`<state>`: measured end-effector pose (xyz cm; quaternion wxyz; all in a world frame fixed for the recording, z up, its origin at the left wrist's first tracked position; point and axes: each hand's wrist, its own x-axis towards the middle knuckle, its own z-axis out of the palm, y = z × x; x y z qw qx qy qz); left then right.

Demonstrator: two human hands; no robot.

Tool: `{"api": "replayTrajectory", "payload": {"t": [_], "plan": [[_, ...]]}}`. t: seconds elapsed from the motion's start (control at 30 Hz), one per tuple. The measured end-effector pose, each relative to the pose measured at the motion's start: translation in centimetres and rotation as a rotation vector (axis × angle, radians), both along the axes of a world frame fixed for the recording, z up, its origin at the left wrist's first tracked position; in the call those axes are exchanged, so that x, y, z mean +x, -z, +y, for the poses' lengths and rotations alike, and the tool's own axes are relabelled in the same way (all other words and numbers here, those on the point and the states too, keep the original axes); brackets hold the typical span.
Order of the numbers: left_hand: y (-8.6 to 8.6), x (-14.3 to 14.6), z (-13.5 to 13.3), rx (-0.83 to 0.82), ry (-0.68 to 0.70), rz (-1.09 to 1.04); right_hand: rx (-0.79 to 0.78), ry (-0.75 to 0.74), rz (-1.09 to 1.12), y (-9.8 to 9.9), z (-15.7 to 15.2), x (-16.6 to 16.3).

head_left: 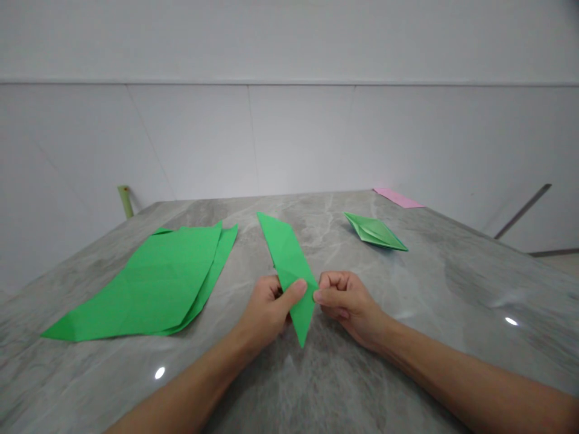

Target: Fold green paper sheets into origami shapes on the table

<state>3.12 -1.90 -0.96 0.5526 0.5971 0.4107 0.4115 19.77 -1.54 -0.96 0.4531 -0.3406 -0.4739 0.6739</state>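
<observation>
A long, narrow folded piece of green paper [287,256] with pointed ends lies on the grey marble table [316,374], running away from me. My left hand [266,307] pinches its left edge near the middle, thumb on top of the paper. My right hand [346,298] is curled, with its thumb and fingers pressed against the paper's right edge. Both hands are closed on the same piece.
A stack of flat green sheets [158,283] lies to the left. A finished green folded shape [375,232] sits at the back right, with a pink sheet [398,197] beyond it at the table's far edge. A white wall stands behind.
</observation>
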Motion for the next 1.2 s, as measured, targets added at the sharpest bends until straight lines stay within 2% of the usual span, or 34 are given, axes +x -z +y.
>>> {"api": "replayTrajectory", "payload": {"t": [0.07, 0.13, 0.33, 0.57, 0.63, 0.77, 0.83, 1.03, 1.2], "plan": [[0.1, 0.1, 0.4, -0.054, -0.138, -0.06, 0.004, -0.006, -0.056, 0.1, 0.0, -0.1], [0.1, 0.0, 0.6, -0.07, -0.189, -0.113, 0.004, -0.012, -0.093, 0.2, 0.0, -0.1], [-0.3, -0.6, 0.4, -0.092, -0.056, -0.185, 0.015, -0.069, -0.143, 0.3, -0.1, -0.1], [-0.4, -1.0, 0.6, -0.084, 0.035, -0.135, 0.022, -0.162, -0.147, 0.4, -0.1, 0.2], [-0.3, -0.9, 0.6, -0.072, 0.01, -0.111, 0.013, -0.161, -0.137, 0.2, -0.1, 0.2], [-0.1, -0.4, 0.5, -0.058, -0.132, -0.076, -0.01, -0.174, -0.164, -0.1, -0.3, 0.0], [-0.1, -0.4, 0.5, -0.069, -0.144, -0.063, -0.018, -0.185, -0.19, -0.1, -0.3, 0.0], [-0.5, -0.6, 0.5, -0.059, 0.014, -0.037, 0.009, -0.191, -0.157, 0.1, -0.2, 0.0], [-0.6, -0.9, 0.4, -0.124, 0.139, -0.042, 0.026, -0.192, -0.143, 0.3, -0.1, 0.2]]}}
